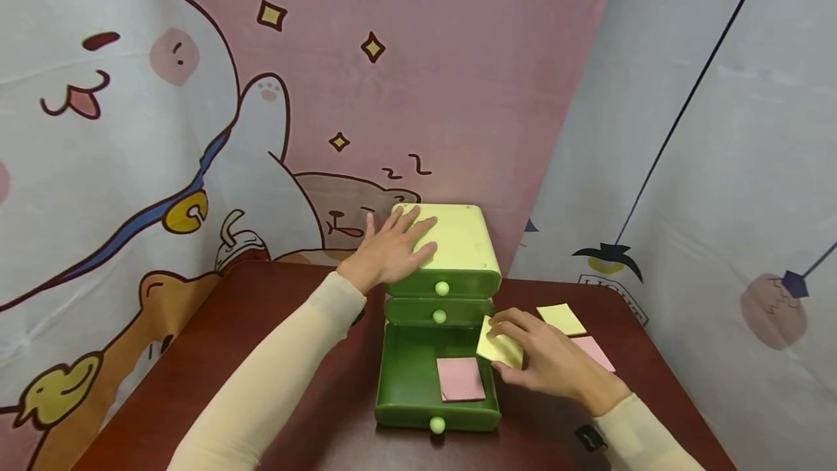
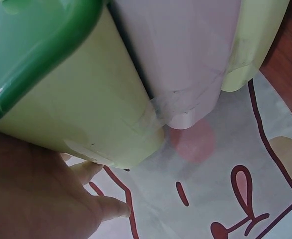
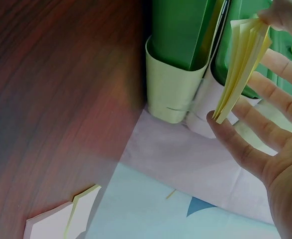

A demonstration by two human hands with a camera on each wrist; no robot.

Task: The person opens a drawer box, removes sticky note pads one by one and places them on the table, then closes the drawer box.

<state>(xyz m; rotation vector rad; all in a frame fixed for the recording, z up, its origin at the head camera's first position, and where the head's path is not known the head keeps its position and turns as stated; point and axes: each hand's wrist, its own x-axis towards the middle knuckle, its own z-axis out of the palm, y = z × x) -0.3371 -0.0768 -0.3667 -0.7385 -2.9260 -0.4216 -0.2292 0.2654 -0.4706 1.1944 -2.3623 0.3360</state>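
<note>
A small drawer cabinet with a pale yellow top and green drawer fronts stands on the table. My left hand rests on its top with fingers spread. The bottom drawer is pulled out, and a pink sticky note pad lies in its right part. Beside that drawer, my right hand pinches a yellow sticky note pad near the drawer's right edge. In the right wrist view the held yellow pad is seen edge-on, its sheets slightly fanned, between thumb and fingers.
Right of the cabinet, another yellow pad and a pink pad lie on the dark red table. A printed cloth hangs behind. Clear tape joins the drawer casings at the back.
</note>
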